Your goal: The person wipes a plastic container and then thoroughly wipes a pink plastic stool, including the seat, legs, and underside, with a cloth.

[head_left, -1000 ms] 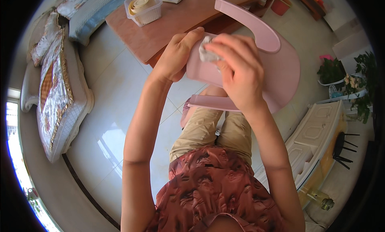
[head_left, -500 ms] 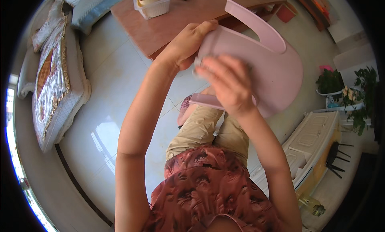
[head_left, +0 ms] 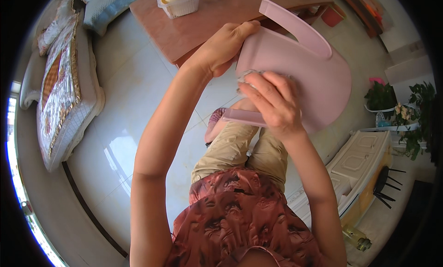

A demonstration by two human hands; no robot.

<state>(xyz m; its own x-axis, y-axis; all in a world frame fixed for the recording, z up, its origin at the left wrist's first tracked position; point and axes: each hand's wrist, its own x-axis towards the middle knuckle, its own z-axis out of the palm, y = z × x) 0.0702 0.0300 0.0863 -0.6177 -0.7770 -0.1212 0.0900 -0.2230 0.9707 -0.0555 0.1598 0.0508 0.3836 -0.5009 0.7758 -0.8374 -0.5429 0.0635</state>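
A pink plastic panel (head_left: 318, 89), with a rounded far end and two curved arm-like strips, is tilted up in front of me; its exact kind does not show. My left hand (head_left: 228, 48) grips the straight edge at its upper left, thumb over the rim. Bunched under the fingers of my right hand (head_left: 277, 103) is a greyish cloth (head_left: 249, 76), pressed against the panel's face. One strip rises past the upper edge, while the other sticks out below my right hand.
Beyond the panel stands a brown wooden table (head_left: 161, 34) with a clear plastic tub (head_left: 182, 5) on it. A quilt-covered sofa (head_left: 62, 78) is at left. To the right are a white cabinet (head_left: 362, 149), potted plants (head_left: 380, 96) and a small red bin (head_left: 331, 17).
The panel and my left hand have shifted slightly right. My right hand, blurred before, has moved a little right and down over the panel with the cloth.
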